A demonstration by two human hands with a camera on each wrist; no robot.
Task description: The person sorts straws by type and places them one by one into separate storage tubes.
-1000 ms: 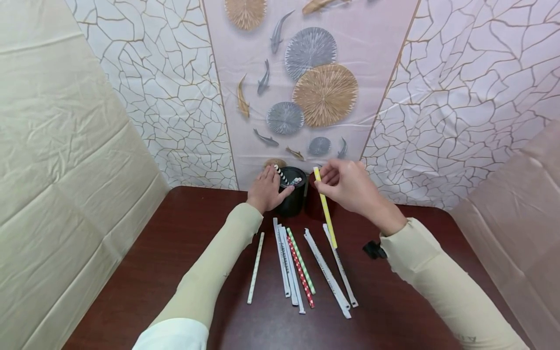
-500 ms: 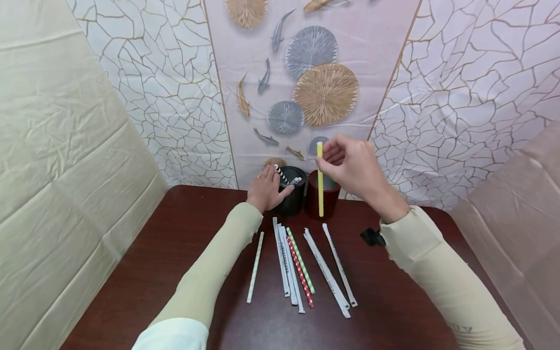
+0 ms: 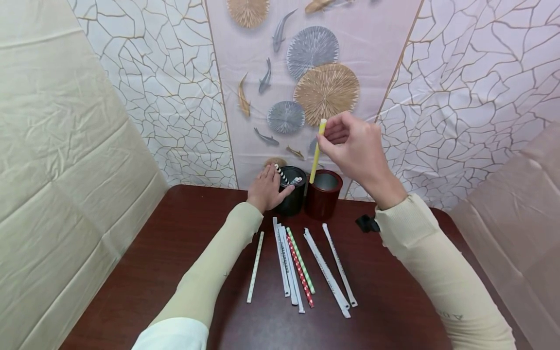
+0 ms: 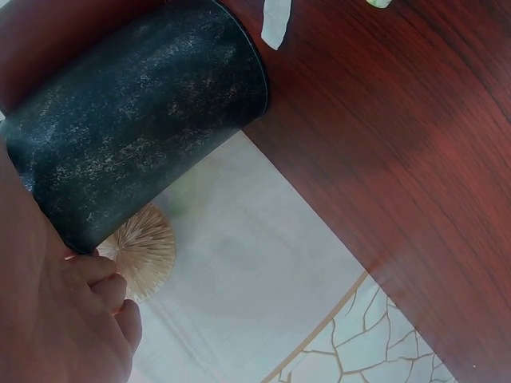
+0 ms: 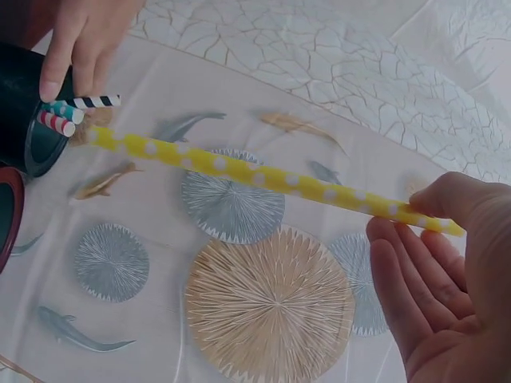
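Pinched near its top between the thumb and fingers of my right hand (image 3: pixel 355 148), a yellow straw (image 3: pixel 316 154) with white dots hangs slightly tilted. Its lower end overlaps the left rim of the dark red can (image 3: pixel 323 203) in the head view. My left hand (image 3: pixel 264 190) grips the upper part of the black can (image 3: pixel 290 203) just left of it, thumb across the front. Out of the black can stick a black-and-white striped straw (image 5: pixel 99 101), a teal one (image 5: pixel 70 112) and a red-and-white one (image 5: pixel 56 122).
On the dark wooden table (image 3: pixel 197 233) lie several paper-wrapped straws (image 3: pixel 325 272), a red dotted straw (image 3: pixel 300 271), a green striped straw (image 3: pixel 304 267) and a pale straw (image 3: pixel 255 267). Patterned cloth (image 3: pixel 275 78) hangs close behind the cans.
My right hand has risen with the yellow straw, bringing its lower end from over the table up to the red can's rim. The left hand stays at the black can.
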